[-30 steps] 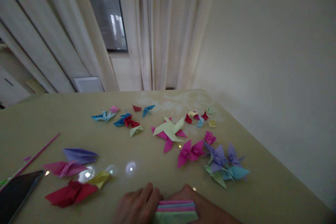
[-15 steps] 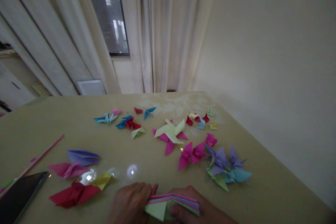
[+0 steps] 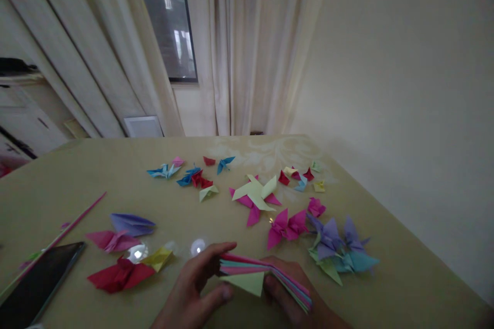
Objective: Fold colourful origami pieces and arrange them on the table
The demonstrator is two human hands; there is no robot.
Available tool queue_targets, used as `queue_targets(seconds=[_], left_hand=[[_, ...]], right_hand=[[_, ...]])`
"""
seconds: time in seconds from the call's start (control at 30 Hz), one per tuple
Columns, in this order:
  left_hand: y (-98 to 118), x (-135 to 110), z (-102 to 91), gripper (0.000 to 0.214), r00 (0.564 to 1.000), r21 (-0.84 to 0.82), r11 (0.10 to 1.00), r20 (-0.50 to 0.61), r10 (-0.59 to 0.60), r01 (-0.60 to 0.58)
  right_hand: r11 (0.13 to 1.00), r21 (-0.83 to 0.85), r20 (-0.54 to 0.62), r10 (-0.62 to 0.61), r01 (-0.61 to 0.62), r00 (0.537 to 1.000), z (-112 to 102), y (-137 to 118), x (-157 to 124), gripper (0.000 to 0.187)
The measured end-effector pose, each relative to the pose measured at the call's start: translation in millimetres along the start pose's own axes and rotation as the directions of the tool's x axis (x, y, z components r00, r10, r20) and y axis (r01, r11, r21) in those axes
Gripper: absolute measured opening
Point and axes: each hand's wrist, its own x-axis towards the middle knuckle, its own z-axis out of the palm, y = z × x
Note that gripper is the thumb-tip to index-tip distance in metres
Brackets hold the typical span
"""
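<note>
A stack of coloured paper sheets point(image 3: 247, 266), pink, blue and light green, is bent between my hands at the bottom centre. Its layers spread apart at the left end. On its near side a light green corner point(image 3: 249, 282) sticks out as a pointed flap. My right hand point(image 3: 295, 288) grips the right part, thumb in front and fingers behind. Around the left end curls my left hand point(image 3: 200, 285), its index finger along the far top edge and its thumb lower, by the flap. How firmly it presses is hard to see.
Folded paper pieces lie about: a red one point(image 3: 121, 273), a purple one point(image 3: 133, 224), magenta ones point(image 3: 283, 229), a purple-and-teal cluster point(image 3: 347, 247) and a pinwheel shape point(image 3: 254, 193). A dark phone point(image 3: 42, 282) and a thin pink stick point(image 3: 77, 220) are left. The wall point(image 3: 405, 87) borders the right.
My left thumb has come away from the fingers, and the stack's left end has fanned out. The green flap now points toward the right hand. The whole view has shifted slightly left.
</note>
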Motion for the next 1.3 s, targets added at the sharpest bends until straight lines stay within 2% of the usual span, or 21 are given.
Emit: queue_targets(seconds=[0.1, 0.17, 0.3, 0.37, 0.43, 0.53, 0.67, 0.9, 0.97, 1.07, 1.13, 1.2, 1.3], left_hand=[[6.0, 4.0, 10.1, 0.042, 0.997, -0.042, 0.998, -0.056, -0.044, 0.041], [8.1, 6.2, 12.2, 0.034, 0.995, -0.050, 0.996, -0.066, -0.073, 0.069], [7.6, 8.5, 8.6, 0.034, 0.996, -0.103, 0.992, -0.037, -0.080, 0.076], [7.7, 9.9, 7.3, 0.034, 0.996, -0.118, 0.989, -0.022, -0.091, 0.088], [8.9, 11.8, 8.3, 0.037, 0.994, -0.116, 0.988, -0.039, -0.106, 0.100], [11.7, 15.6, 11.6, 0.041, 0.990, -0.106, 0.990, -0.094, -0.104, 0.094], [13.0, 19.2, 11.1, 0.044, 0.991, -0.105, 0.989, -0.072, -0.110, 0.102], [14.5, 19.4, 5.6, 0.038, 0.987, -0.088, 0.988, -0.084, -0.134, 0.126], [18.3, 19.4, 6.5, 0.038, 0.980, -0.097, 0.983, -0.110, -0.164, 0.153], [24.0, 20.0, 7.0, 0.040, 0.965, -0.126, 0.972, -0.149, -0.217, 0.199], [25.2, 20.6, 5.9, 0.041, 0.957, -0.142, 0.962, -0.144, -0.253, 0.233], [24.0, 20.6, 3.9, 0.040, 0.954, -0.145, 0.958, -0.133, -0.268, 0.249], [21.6, 19.0, 1.6, 0.037, 0.954, -0.151, 0.959, -0.143, -0.263, 0.241]], right_hand=[[0.996, -0.039, 0.033, -0.079, 0.080, 0.996, -0.7, 1.0, 3.2, 0.047], [0.995, -0.043, 0.057, -0.083, 0.085, 0.995, -2.1, -0.2, 3.5, 0.045], [0.998, -0.012, 0.122, -0.063, 0.064, 0.991, -1.5, 4.3, 2.7, 0.053], [0.995, -0.007, 0.141, -0.096, 0.098, 0.985, 1.2, 14.6, 4.2, 0.061], [0.987, -0.068, 0.149, -0.132, 0.144, 0.980, 4.0, 28.6, 6.5, 0.065], [0.942, -0.262, 0.183, -0.165, 0.210, 0.969, 6.3, 47.7, 8.7, 0.062], [0.884, -0.394, 0.215, -0.177, 0.251, 0.960, 5.1, 57.4, 7.9, 0.061], [0.934, -0.281, 0.251, -0.150, 0.220, 0.956, -1.3, 43.1, 5.3, 0.100], [0.939, -0.260, 0.275, -0.150, 0.223, 0.950, -1.2, 42.0, 5.5, 0.096], [0.929, -0.272, 0.284, -0.171, 0.250, 0.944, 0.7, 48.5, 5.8, 0.076], [0.915, -0.290, 0.273, -0.202, 0.280, 0.941, 2.0, 54.9, 5.5, 0.069], [0.906, -0.303, 0.259, -0.219, 0.295, 0.941, 2.8, 58.6, 4.9, 0.068], [0.932, -0.268, 0.245, -0.178, 0.243, 0.953, 3.1, 55.2, 3.9, 0.075]])
